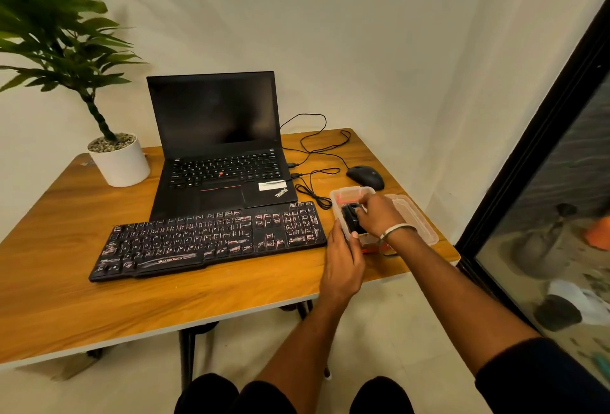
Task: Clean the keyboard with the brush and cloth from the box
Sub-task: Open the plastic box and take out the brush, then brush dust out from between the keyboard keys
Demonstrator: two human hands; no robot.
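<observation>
Keyboard [211,242]: black plastic, full size with number pad, lying flat near the table's front edge, its right end just beside the box; white dusty smears cover the keys; the word "ZEBRONICS" is printed in pale letters on the front lip, below the space bar.
Box [350,197]: clear, thin-walled plastic, rectangular with rounded corners, standing near the table's right edge; something red shows through its far end and under its near end.
Lid [417,219]: clear plastic, same rounded shape, lying just right of the box, partly behind the right wrist.
Dark item in box [351,219]: black, compact; too blurred to tell whether it is the brush or the cloth.
Left hand [341,265]: rests against the box's near left side, fingers fairly straight along the wall, thumb at the rim.
Right hand [376,217]: reaches into the box from above, fingers curled round the dark item; a silver metal bangle circles the wrist.
Laptop [218,149]: matte black, open, screen dark, behind the keyboard; "ThinkPad" in white on the palm rest's right corner, a white sticker beside it, a red pointing nub among the keys.
Mouse [364,176]: black, smooth, wired, near the table's far right corner.
Plant pot [120,163]: white, round, topped with gravel, at the far left corner.
Table [66,281]: wood-grain top, pale edge band.
</observation>
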